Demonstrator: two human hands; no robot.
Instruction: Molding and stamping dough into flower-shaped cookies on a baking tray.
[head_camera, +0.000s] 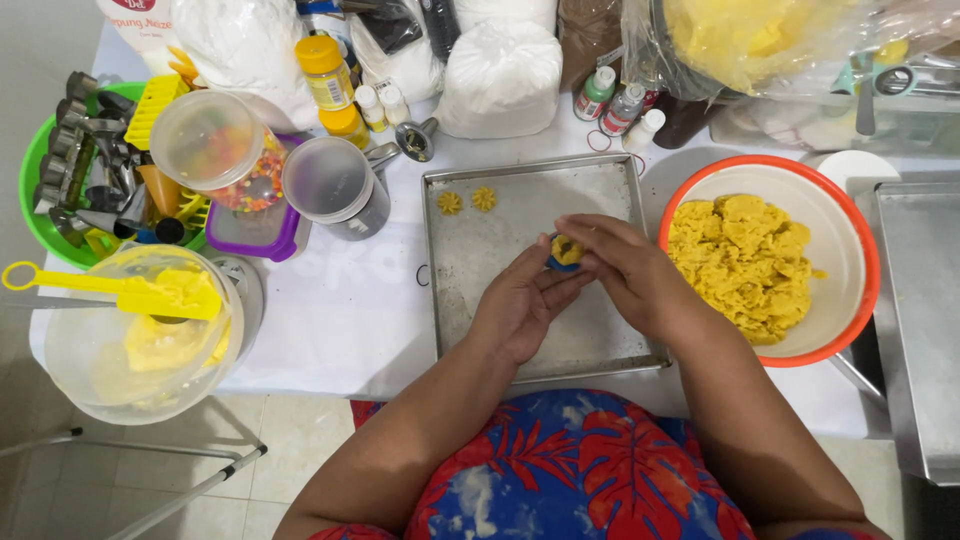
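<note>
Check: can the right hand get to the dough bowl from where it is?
Probably yes. The right hand is over the baking tray, pinching dough into a small blue mould with the left hand. The orange-rimmed bowl of yellow dough sits right beside it, top open, nothing between. It would have to let go first.

The baking tray (470, 260) lies mostly bare beside two small cookies (466, 201). Jars (270, 175) crowd its left; the dough bowl (850, 230) blocks its right.
</note>
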